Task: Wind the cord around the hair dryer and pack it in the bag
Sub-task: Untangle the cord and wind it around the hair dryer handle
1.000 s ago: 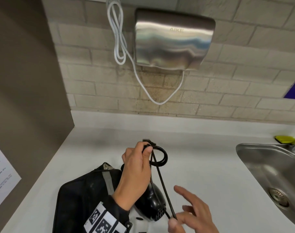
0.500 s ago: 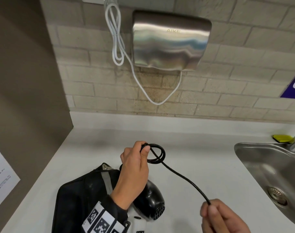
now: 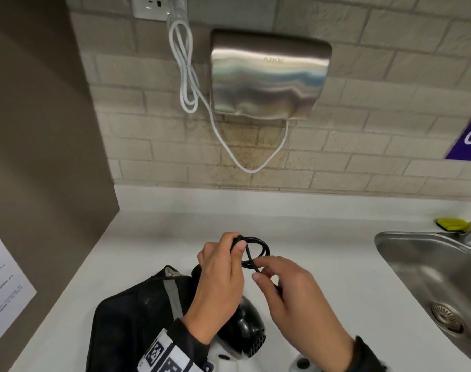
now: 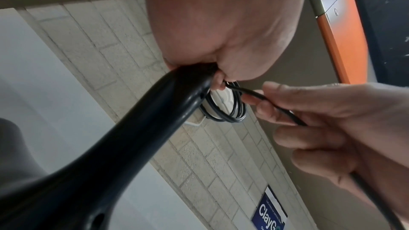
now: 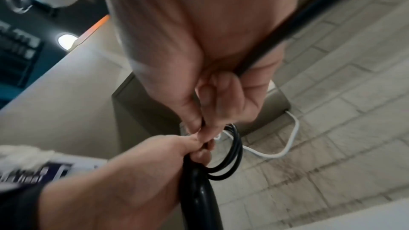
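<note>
My left hand (image 3: 223, 267) grips the handle of the black hair dryer (image 3: 245, 328), head down over the white counter, and pins small loops of the black cord (image 3: 258, 251) at the handle's top end. My right hand (image 3: 280, 288) pinches the cord just beside those loops, close to the left thumb. In the left wrist view the handle (image 4: 137, 139) runs up into the left hand (image 4: 219, 32), with the cord loops (image 4: 232, 111) beyond and the right hand (image 4: 327, 128) holding the cord. The right wrist view shows the right hand (image 5: 205, 109) pinching the cord next to the loops (image 5: 232, 155). The black bag (image 3: 137, 323) lies at the lower left.
A steel sink (image 3: 430, 280) is set into the counter on the right, with a yellow sponge (image 3: 452, 224) behind it. A steel hand dryer (image 3: 269, 76) with a white cable (image 3: 186, 76) hangs on the brick wall. A brown partition (image 3: 41, 157) stands on the left.
My right hand has come up from the lower right, sliding along the cord, and now pinches it right beside the loops. The left hand has stayed on the handle.
</note>
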The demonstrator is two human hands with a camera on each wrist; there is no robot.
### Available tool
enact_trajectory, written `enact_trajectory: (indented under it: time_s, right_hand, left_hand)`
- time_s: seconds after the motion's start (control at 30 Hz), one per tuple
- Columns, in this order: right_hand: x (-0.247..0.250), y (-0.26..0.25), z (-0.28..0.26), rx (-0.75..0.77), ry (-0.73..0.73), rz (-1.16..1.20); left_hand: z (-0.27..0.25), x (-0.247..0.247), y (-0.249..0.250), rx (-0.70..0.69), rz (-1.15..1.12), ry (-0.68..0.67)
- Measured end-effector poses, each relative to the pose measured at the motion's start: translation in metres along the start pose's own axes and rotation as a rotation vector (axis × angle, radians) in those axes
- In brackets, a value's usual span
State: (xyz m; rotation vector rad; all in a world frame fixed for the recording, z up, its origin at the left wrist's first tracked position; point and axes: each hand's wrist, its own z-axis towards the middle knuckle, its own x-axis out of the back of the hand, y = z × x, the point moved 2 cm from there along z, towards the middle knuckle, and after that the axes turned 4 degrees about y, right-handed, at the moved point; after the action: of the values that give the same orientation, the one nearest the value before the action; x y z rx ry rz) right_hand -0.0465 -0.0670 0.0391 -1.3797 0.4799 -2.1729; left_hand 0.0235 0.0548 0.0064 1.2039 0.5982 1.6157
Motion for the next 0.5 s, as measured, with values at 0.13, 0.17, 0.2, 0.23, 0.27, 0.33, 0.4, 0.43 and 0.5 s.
enact_trajectory:
  time_s: [0.13, 0.17, 0.2, 0.23, 0.27, 0.33, 0.4, 0.43, 0.5]
  right_hand:
    - [-0.009, -0.006, 0.007, 0.181, -0.026, -0.277]
    - [-0.007, -0.006, 0.009, 0.194, -0.04, -0.282]
    - [-0.003, -0.007, 0.012, 0.199, -0.066, -0.267]
    - [0.001, -0.007, 0.015, 0.203, -0.099, -0.245]
    - [0.004, -0.006, 0.018, 0.216, -0.126, -0.209]
    - [0.01, -0.006, 0.025, 0.214, -0.17, -0.089]
    - [0.016, -0.005, 0.032, 0.169, -0.158, 0.081]
    - [0.019, -0.004, 0.035, 0.134, -0.151, 0.161]
    - [0.022, -0.003, 0.039, 0.05, -0.164, 0.293]
  left_hand:
    - [0.001, 0.003, -0.001, 0.016, -0.039, 0.029]
    - [0.0, 0.004, -0.002, 0.013, -0.047, 0.04]
    - [0.001, 0.004, -0.002, 0.005, -0.05, 0.047]
    - [0.001, 0.004, -0.003, -0.002, -0.05, 0.044]
    - [0.002, 0.005, -0.005, -0.002, -0.052, 0.029]
    - [0.004, 0.007, -0.007, 0.002, -0.055, -0.029]
    - [0.005, 0.009, -0.007, -0.021, -0.056, -0.083]
    - [0.004, 0.011, -0.005, -0.032, -0.049, -0.106]
    - [0.0, 0.012, -0.001, -0.036, -0.037, -0.131]
